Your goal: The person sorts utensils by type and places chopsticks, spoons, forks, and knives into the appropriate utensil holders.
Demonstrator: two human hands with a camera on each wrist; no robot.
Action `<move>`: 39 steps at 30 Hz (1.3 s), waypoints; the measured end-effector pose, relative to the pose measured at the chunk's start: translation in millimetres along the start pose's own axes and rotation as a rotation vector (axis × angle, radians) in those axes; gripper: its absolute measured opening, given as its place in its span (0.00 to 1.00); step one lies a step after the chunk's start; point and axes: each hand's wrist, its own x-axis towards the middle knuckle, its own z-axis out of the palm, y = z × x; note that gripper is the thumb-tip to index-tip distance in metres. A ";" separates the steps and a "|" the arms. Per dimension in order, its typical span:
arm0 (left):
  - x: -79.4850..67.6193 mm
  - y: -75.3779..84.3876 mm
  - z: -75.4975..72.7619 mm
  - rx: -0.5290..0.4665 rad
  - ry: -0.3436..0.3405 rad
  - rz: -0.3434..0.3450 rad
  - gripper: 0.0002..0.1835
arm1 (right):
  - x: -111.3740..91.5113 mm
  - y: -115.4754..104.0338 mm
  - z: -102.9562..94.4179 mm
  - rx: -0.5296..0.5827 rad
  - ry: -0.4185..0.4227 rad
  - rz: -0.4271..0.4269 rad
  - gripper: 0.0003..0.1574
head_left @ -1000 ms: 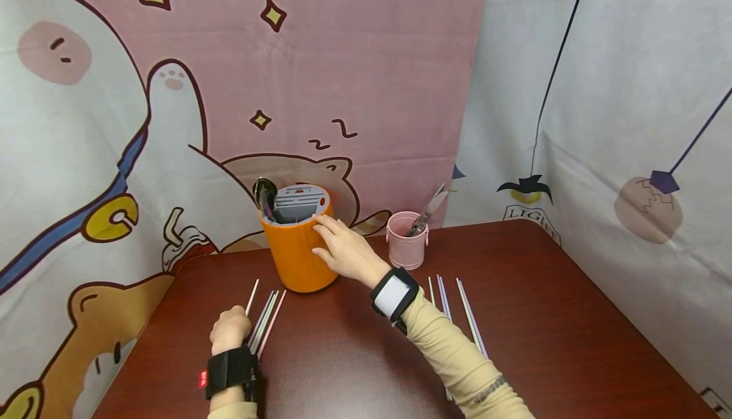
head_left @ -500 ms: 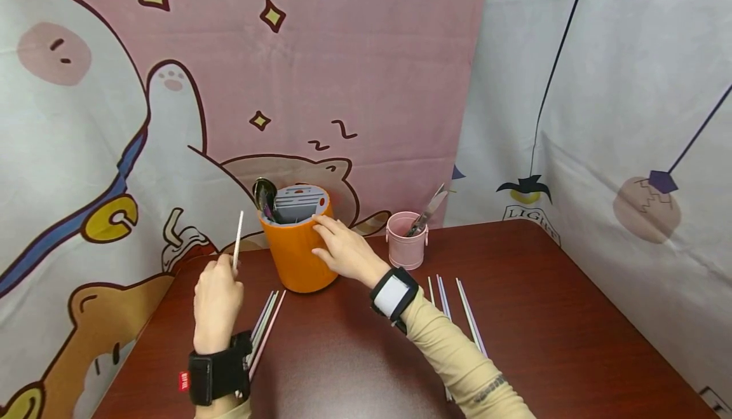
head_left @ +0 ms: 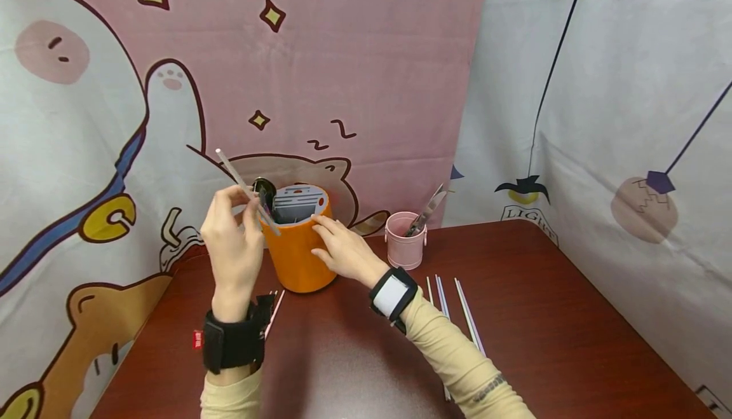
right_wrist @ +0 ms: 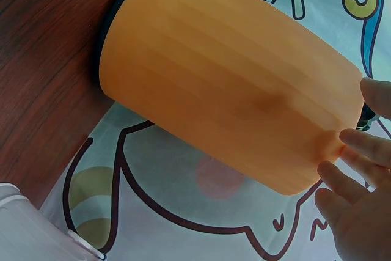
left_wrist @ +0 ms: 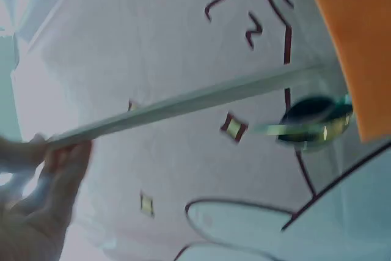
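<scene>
My left hand (head_left: 234,250) is raised at the left of the orange utensil holder (head_left: 300,257) and pinches a pale chopstick (head_left: 233,170). The chopstick slants down to the right, its lower end overlapping the holder's rim in the head view. In the left wrist view the chopstick (left_wrist: 189,103) runs from the fingertips toward the orange wall. With fingertips at the holder's right rim, my right hand (head_left: 345,248) rests with fingers spread and loosely extended. The holder has a grey slotted top, and a dark, shiny round-headed utensil (head_left: 264,191) stands in its left side.
A small pink bucket (head_left: 406,250) with metal cutlery (head_left: 426,212) stands to the right of the holder. Several pastel chopsticks (head_left: 471,317) lie beside my right forearm. More chopsticks (head_left: 276,311) lie behind my left wrist. A patterned cloth hangs behind the brown table (head_left: 549,317).
My left hand has lifted the chopstick off the table and moved it up and right to the holder, tilting it over. My right hand has stayed at the rim.
</scene>
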 end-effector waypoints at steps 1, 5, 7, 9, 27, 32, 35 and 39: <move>1.6 -0.3 5.5 -0.015 0.025 0.008 0.09 | 0.1 -0.1 -0.2 0.001 -0.002 0.001 0.31; 3.5 -10.7 29.4 -0.031 0.059 0.027 0.11 | 0.1 0.3 0.1 0.000 0.003 0.006 0.31; 0.9 -19.8 41.5 -0.047 0.052 0.021 0.10 | -0.3 0.5 1.1 -0.008 0.003 0.004 0.31; -3.4 -29.1 52.2 -0.048 0.030 0.014 0.09 | -1.0 0.4 2.2 -0.017 0.008 0.001 0.31; -33.1 -72.2 84.3 0.106 -0.309 -0.192 0.12 | -2.7 -0.1 3.4 -0.031 0.023 -0.013 0.30; -36.2 -73.9 84.1 0.142 -0.339 -0.183 0.12 | -2.4 -0.1 2.6 -0.027 0.022 -0.016 0.30; -36.6 -73.1 83.3 0.146 -0.334 -0.159 0.11 | -2.0 0.1 2.8 -0.029 0.028 -0.018 0.30; -38.7 -71.6 79.3 0.149 -0.312 -0.141 0.11 | -1.3 -0.1 3.6 -0.030 0.027 -0.019 0.29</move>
